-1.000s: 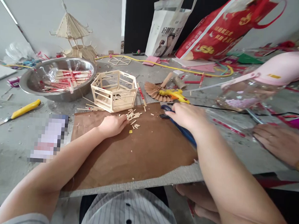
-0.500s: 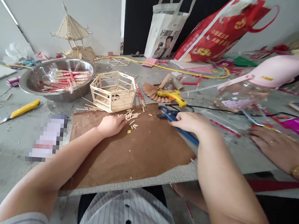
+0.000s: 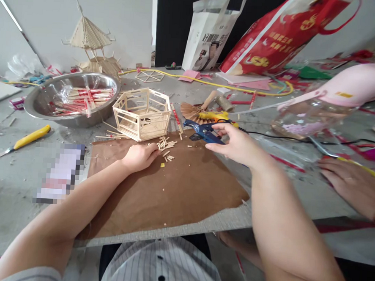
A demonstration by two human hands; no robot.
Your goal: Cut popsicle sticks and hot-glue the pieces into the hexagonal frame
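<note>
In my right hand (image 3: 230,141) is a pair of blue shears (image 3: 203,131), raised a little over the brown sheet (image 3: 177,199). Their jaws point left, toward the fan-shaped brown paper. My left hand (image 3: 140,158) rests on the sheet's far part, fingers curled together beside a small heap of short cut wooden sticks (image 3: 166,145); whatever is between its fingertips is hidden. Just behind that hand stands a six-sided open frame of thin sticks (image 3: 140,127).
A metal bowl (image 3: 33,110) of red-tipped sticks stands left, near a yellow utility knife (image 3: 32,136). Behind are a stick pagoda (image 3: 89,35) and two bags. A yellow glue gun (image 3: 214,115) lies beyond the shears. Another person's hand (image 3: 353,184) rests at right, below a pink-lidded bottle (image 3: 296,119).
My right hand has lifted the blue shears off the sheet and tilted them, with the jaws moving left and up. My left hand stays by the short sticks.
</note>
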